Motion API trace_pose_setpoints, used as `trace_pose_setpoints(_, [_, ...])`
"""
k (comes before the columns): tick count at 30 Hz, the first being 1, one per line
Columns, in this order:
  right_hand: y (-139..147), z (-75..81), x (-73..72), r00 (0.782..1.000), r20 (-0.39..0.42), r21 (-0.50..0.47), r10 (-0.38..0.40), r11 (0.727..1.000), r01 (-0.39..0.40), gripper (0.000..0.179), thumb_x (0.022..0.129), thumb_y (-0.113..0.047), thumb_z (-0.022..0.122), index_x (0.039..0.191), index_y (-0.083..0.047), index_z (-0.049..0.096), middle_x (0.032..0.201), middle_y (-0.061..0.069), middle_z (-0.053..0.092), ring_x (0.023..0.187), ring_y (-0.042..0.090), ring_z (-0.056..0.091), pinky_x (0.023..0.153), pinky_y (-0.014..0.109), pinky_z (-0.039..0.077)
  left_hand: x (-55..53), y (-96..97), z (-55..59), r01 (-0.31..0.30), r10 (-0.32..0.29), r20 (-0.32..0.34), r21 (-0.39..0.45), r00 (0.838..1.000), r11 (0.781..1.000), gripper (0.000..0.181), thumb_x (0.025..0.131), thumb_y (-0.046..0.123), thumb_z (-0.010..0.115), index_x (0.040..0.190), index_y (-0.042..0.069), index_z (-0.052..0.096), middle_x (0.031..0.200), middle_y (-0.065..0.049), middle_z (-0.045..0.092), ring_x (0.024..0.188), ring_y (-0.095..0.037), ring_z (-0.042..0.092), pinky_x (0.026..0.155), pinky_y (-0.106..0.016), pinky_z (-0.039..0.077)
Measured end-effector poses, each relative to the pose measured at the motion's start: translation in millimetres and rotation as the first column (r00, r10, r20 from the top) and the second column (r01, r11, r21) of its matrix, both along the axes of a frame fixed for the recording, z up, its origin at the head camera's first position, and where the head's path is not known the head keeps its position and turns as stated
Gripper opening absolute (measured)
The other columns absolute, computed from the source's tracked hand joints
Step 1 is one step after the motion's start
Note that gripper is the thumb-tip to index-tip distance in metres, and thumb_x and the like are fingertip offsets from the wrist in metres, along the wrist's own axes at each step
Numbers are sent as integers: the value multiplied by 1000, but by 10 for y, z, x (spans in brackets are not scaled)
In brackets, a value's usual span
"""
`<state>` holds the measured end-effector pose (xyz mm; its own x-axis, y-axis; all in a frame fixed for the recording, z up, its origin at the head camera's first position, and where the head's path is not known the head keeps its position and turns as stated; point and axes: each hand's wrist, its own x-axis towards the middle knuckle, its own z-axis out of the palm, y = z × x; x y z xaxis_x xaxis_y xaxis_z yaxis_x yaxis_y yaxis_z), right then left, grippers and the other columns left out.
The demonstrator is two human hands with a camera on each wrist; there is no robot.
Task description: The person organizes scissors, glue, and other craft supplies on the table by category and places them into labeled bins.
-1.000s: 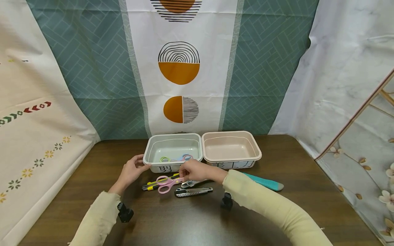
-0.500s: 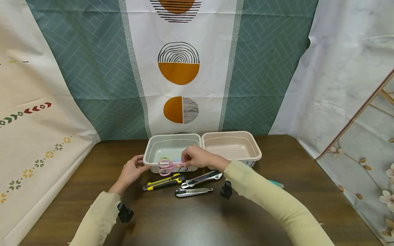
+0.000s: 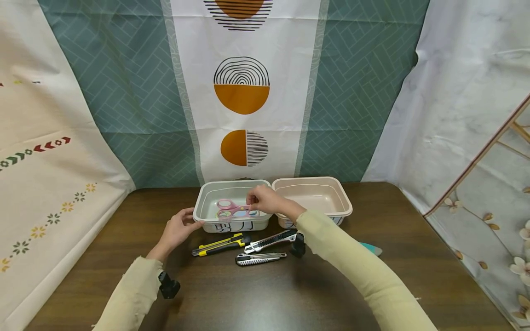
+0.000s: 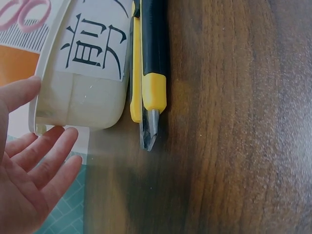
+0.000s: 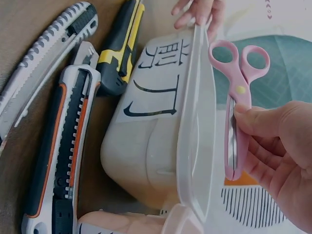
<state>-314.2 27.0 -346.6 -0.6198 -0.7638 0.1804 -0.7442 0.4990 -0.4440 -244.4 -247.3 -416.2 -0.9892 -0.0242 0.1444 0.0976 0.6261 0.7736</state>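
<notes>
My right hand [image 3: 264, 199] pinches a pair of pink scissors [image 5: 239, 90] by the closed blades, between thumb and fingers. The scissors are over the pale grey-green box [image 3: 236, 225], handle loops pointing left. Scissors with coloured handles lie inside this box, partly hidden behind the pink pair. My left hand [image 3: 177, 230] holds the box's left front corner, thumb at the rim and fingers against the end wall in the left wrist view. Black characters are written on a white label [image 4: 95, 46] on the box's front.
A pale pink box [image 3: 310, 184] stands directly right of the grey-green one. In front lie a yellow-and-black utility knife [image 3: 221, 244], a white-and-black utility knife [image 3: 271, 241] and a silver utility knife [image 3: 261, 259]. A teal object [image 3: 371, 248] shows partly behind the right sleeve.
My right hand has lifted the pink scissors from above the knives, up past the front rim to over the grey-green box. My left hand has stayed at the box's corner.
</notes>
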Motion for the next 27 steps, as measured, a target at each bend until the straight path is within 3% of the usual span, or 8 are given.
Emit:
trace_pose_setpoints(8, [-7, -97, -98, 997, -2, -18, -72, 997, 72, 9, 79, -1, 66, 73, -5, 62, 63, 0, 53, 58, 9, 43, 55, 19, 36, -6, 3, 10, -1, 1, 9, -9, 1000, 1000, 58, 83, 24, 67, 126, -7, 43, 112, -26, 58, 96, -34, 59, 76, -40, 50])
trace_pose_setpoints(17, [-106, -235, -130, 998, -57, 34, -41, 999, 43, 7, 80, -1, 65, 75, -5, 63, 66, 1, 58, 59, 8, 45, 56, 19, 38, -6, -1, -18, 6, -6, 2, -5, 1000, 1000, 57, 83, 24, 67, 125, -7, 44, 111, -26, 59, 96, -34, 59, 75, -40, 50])
trace_pose_setpoints(27, [-221, -219, -121, 994, -92, 89, -54, 994, 62, 7, 80, -5, 66, 74, -8, 64, 66, -1, 59, 61, 8, 48, 61, 22, 40, -6, -13, -19, 4, -4, 3, 2, 1000, 1000, 58, 82, 24, 67, 126, -6, 44, 112, -25, 59, 96, -34, 59, 76, -41, 49])
